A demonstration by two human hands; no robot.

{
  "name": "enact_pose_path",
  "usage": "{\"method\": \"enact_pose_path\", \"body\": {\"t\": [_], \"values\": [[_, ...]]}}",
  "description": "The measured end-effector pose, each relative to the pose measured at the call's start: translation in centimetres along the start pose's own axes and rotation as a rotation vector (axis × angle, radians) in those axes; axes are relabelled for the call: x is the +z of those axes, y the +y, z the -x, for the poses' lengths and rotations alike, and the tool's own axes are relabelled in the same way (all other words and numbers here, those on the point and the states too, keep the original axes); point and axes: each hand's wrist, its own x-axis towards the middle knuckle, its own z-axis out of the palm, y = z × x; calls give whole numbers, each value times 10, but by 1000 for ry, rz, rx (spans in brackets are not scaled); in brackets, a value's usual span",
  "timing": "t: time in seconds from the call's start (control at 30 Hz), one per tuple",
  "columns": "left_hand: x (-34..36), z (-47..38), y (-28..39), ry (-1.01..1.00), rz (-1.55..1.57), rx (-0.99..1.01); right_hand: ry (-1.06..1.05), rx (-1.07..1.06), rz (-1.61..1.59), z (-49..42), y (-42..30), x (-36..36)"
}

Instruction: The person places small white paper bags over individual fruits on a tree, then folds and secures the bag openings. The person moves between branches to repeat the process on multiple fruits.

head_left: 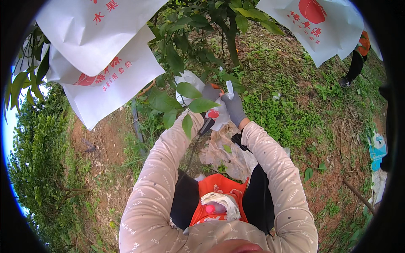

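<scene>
My left hand (211, 93), in a grey glove with bare fingertips, is partly hidden by leaves beside a white paper bag (191, 83). An orange-handled tool (215, 86) shows at its fingers, its working end hidden. My right hand (233, 108), gloved the same way, grips the upper edge of a white paper fruit bag (221, 110) with a red fruit print. A small white paper strip (230, 87) stands up by the right thumb. Both hands are close together under the branch. An orange pouch (212, 185) at my lap holds a stack of folded paper bags (232, 202) and a pink-capped bottle (210, 208).
Large white fruit bags (110, 85) hang at upper left, another (322, 28) at upper right. Citrus leaves (189, 90) overhang my left hand. A tree trunk (233, 41) rises ahead. Crumpled plastic film (229, 151) lies below my hands. Another person's leg (355, 68) is at far right.
</scene>
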Motion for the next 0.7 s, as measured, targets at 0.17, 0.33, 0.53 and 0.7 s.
{"method": "enact_pose_path", "body": {"t": [0.17, 0.33, 0.53, 0.7], "values": [[-4, -12, 3, -107, -288, -104, 18, -22, -7, -9, 6, 5], [-7, -13, -18, -253, -263, 633, 57, -20, -44, -15, 10, 1], [-7, -16, -28, -300, -25, 486, 13, -15, -175, -12, 11, 0], [-4, -24, -20, -240, -415, 752, -21, 105, -182, -6, 6, -1]]}}
